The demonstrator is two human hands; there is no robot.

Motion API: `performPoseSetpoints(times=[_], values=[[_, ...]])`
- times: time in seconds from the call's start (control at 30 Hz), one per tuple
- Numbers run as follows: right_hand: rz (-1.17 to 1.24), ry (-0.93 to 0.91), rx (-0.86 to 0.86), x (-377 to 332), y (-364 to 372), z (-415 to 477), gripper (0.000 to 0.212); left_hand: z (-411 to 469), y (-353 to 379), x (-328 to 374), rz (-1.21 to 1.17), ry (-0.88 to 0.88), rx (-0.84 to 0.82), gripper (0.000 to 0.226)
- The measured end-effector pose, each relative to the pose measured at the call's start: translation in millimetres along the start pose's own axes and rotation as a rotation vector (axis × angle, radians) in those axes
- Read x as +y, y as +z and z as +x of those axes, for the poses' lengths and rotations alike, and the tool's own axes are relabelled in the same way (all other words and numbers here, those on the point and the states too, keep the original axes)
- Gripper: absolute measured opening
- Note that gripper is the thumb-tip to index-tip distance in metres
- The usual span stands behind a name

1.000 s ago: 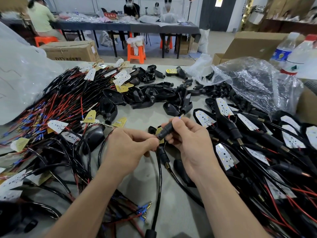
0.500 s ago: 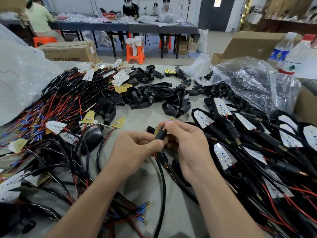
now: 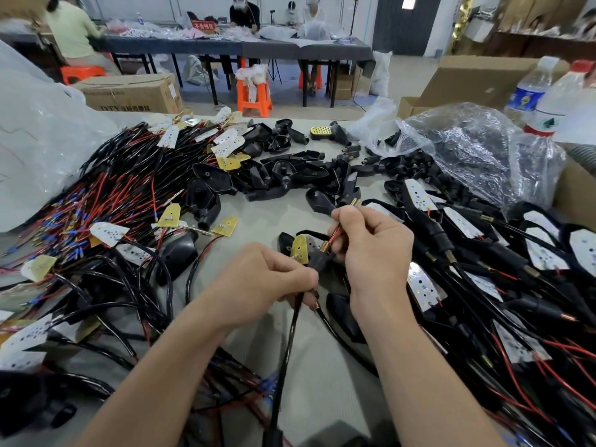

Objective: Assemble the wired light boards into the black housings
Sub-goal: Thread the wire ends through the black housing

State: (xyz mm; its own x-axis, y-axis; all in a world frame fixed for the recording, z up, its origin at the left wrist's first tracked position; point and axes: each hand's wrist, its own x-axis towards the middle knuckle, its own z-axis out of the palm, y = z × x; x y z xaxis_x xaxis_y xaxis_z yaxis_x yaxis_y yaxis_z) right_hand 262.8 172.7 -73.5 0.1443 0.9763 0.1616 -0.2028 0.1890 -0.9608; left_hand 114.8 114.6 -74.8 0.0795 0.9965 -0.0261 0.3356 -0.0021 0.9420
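Red wires [image 3: 334, 233] slant up and away from the black housing stem [image 3: 317, 264] pinched by the left hand [image 3: 264, 279] into the right hand [image 3: 374, 253] pinch, the light board [image 3: 299, 245] just behind both.

- A blue-labelled water bottle [image 3: 529, 88] and a red-capped water bottle [image 3: 562, 98] stand side by side at the far right.
- A crumpled clear plastic bag [image 3: 477, 150] lies at the right, just in front of them.
- A white plastic bag [image 3: 38, 140] bulges at the left.
- A printed cardboard box [image 3: 129, 93] and an orange stool [image 3: 253, 95] stand on the floor beyond.
- People sit at a long grey table [image 3: 225, 46] far back.
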Motion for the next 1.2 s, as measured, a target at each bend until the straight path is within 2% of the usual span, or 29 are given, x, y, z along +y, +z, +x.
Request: performPoseSetpoints(times=[0.07, 0.1, 0.17, 0.23, 0.33, 0.43, 0.5, 0.57, 0.7, 0.8, 0.93, 1.03, 1.13, 1.2], values=[[-0.089, -0.051, 0.046, 3, -1, 0, 0.027, -1, 7, -2, 0.274, 0.049, 0.263, 0.01], [-0.106, -0.059, 0.062, 4, -1, 0, 0.027, -2, 11, -2, 0.337, 0.069, 0.354, 0.012], [-0.089, -0.044, 0.065, 3, -1, 0, 0.028, -4, 17, -4, 0.362, 0.086, 0.426, 0.017], [-0.027, -0.006, 0.041, 2, -2, 1, 0.032, -3, 18, -6, 0.281, 0.071, 0.405, 0.014], [0.024, 0.024, 0.034, 0, -3, 2, 0.032, 0, 19, -5, -0.077, 0.003, 0.268, 0.005], [0.084, 0.037, 0.085, -1, -5, 4, 0.028, 2, 14, -4, -0.272, -0.058, 0.129, 0.035], [0.109, 0.025, 0.096, -2, -7, 6, 0.027, 2, 8, -6, -0.249, -0.071, 0.084, 0.045], [0.108, 0.04, 0.06, -3, -8, 5, 0.026, 2, 4, -7, -0.241, -0.077, 0.081, 0.044], [-0.005, 0.192, -0.218, -4, -7, 0, 0.021, 2, 6, -6, -0.27, -0.081, 0.124, 0.039], [-0.023, 0.205, -0.331, -4, -7, -1, 0.019, 3, 5, -7, -0.294, -0.063, 0.228, 0.044], [-0.14, 0.126, -0.321, -2, -8, 0, 0.015, 4, 2, -8, -0.208, -0.037, 0.395, 0.044], [-0.095, 0.19, -0.287, 0, -6, -3, 0.018, 3, 3, -6, -0.131, -0.015, 0.395, 0.043], [-0.07, 0.19, -0.289, 2, -2, -5, 0.025, 3, 8, -5, -0.21, 0.006, 0.365, 0.035], [-0.136, 0.155, -0.28, 4, 0, -5, 0.03, 3, 10, -3, -0.22, -0.018, 0.372, 0.024]])
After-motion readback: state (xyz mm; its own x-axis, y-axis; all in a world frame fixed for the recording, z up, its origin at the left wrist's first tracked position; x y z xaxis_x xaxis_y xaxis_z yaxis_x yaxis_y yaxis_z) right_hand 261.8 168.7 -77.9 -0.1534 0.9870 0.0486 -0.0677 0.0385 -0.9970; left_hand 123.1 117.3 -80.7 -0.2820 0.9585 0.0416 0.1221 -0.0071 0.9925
